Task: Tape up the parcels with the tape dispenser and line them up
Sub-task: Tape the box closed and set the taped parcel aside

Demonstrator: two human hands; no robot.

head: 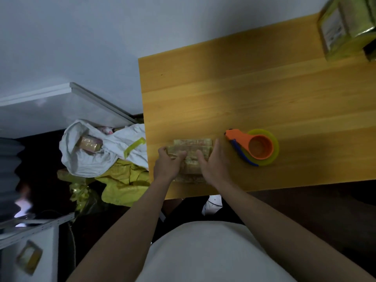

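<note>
A stack of small tan parcels (192, 148) lies on the wooden table (234, 94) near its front left corner. My left hand (167, 163) grips the stack's left end, fingers curled over the top. My right hand (213, 161) rests flat against the right side with straight fingers. The orange tape dispenser (254, 146) with a yellow tape roll and a blue handle lies on the table just right of the parcels, apart from both hands.
Taped yellowish parcels (343, 27) stand at the table's far right corner. Left of the table, a white bag (97, 149) holds another parcel (89, 144), above a yellow bag (122, 184). A further parcel (29, 257) lies on a white surface at lower left.
</note>
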